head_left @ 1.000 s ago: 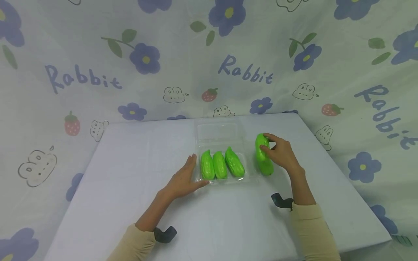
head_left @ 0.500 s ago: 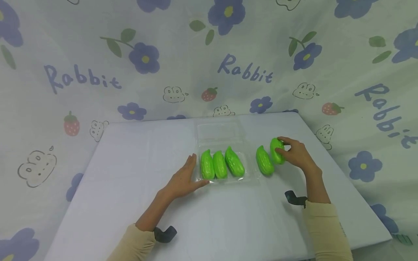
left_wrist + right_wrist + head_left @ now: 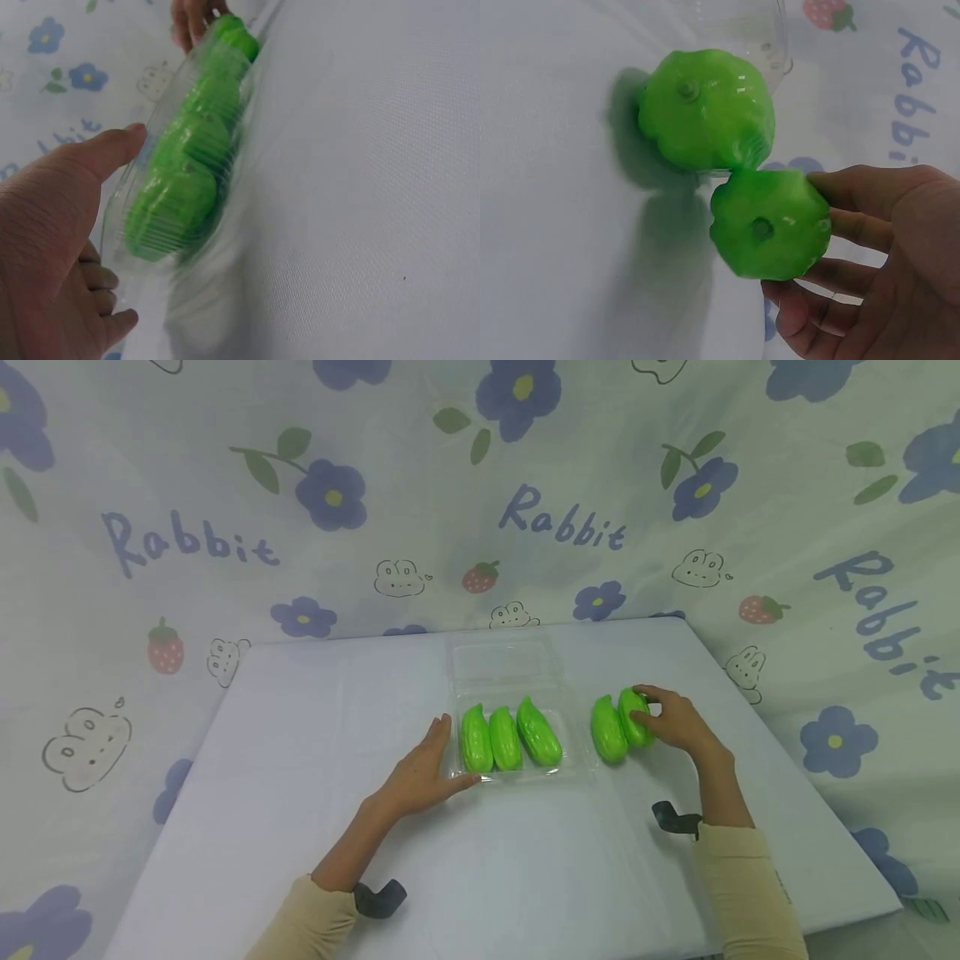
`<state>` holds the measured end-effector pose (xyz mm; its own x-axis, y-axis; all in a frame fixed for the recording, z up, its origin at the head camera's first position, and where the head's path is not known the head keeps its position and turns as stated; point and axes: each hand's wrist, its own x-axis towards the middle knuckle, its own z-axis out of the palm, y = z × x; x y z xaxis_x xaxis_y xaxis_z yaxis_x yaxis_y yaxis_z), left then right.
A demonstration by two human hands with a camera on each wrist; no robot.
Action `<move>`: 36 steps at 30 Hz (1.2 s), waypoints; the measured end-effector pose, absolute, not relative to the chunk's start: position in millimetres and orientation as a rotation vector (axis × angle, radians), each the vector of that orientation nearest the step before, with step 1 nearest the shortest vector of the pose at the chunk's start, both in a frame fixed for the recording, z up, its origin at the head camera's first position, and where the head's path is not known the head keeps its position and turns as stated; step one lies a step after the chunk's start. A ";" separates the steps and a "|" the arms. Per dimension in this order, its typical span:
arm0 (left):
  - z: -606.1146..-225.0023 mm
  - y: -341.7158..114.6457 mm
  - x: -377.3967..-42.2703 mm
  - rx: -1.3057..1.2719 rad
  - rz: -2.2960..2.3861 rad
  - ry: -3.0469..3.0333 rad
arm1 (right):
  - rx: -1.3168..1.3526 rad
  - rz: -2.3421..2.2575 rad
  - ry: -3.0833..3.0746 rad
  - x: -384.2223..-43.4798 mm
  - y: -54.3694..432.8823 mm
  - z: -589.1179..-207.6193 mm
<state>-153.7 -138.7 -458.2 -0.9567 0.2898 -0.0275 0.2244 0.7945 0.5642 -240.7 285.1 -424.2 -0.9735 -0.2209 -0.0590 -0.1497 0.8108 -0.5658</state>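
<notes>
Nearest, two beige sleeves reach over a smooth white tablecloth, a black, bent camera mount at each wrist. The hands are well apart. The left hand lies with straight fingers along the left side of a thin, clear plastic box, its thumb at the near left corner. Fine ribs line the box wall in the left wrist view. Inside, three glossy green gourds, long, bumpy and tapering to a far tip, lie side by side, the right one slanting. Just right of the box, a loose gourd lies on the cloth, standing between the box and the held gourd, which the right hand pinches between thumb and fingers, partly covering it. Whether those two gourds touch is hard to tell. Farther, the box's see-through lid lies folded back; beyond hangs a pale curtain printed with blue flowers, strawberries and rabbits.
</notes>
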 end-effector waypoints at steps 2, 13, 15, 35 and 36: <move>-458.5 -138.9 -153.7 0.411 0.883 2.868 | -0.302 -0.869 2.862 -240.2 285.0 -425.8; -458.0 -138.4 -152.9 0.414 0.883 2.866 | -0.287 -0.842 2.855 -237.7 283.5 -435.0; -457.9 -138.5 -153.1 0.414 0.880 2.864 | -0.280 -0.821 2.876 -237.7 283.8 -430.9; -455.9 -138.3 -153.5 0.421 0.855 2.874 | -0.708 -0.831 2.952 -221.3 167.0 -411.7; -456.1 -138.2 -153.6 0.419 0.851 2.874 | -0.736 -0.800 2.947 -220.1 160.5 -413.6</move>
<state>-153.6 -138.2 -456.1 -0.9553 0.2941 -0.0313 0.2296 0.8041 0.5484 -220.1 160.5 -413.6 -0.8902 -0.4397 0.1189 -0.4395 0.7606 -0.4779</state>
